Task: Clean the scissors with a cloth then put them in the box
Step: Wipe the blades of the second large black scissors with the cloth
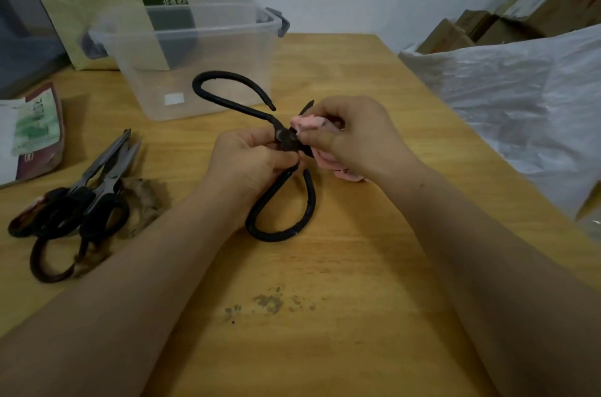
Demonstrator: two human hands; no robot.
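Large black iron scissors (282,201) with wide loop handles are held above the wooden table (341,282), spread apart. My left hand (250,159) grips them at the pivot. My right hand (354,133) pinches a pink cloth (307,122) around the blades, which are mostly hidden; one dark tip pokes out above the fingers. A clear plastic box (195,48) with grey latches stands just behind, nothing visible inside it.
A pile of other black-handled scissors (84,198) lies at the left on a brown furry thing. A printed packet (29,133) sits at the far left, paper bags behind the box, white plastic sheeting (527,97) and cardboard boxes at the right. Dirt specks mark the near table.
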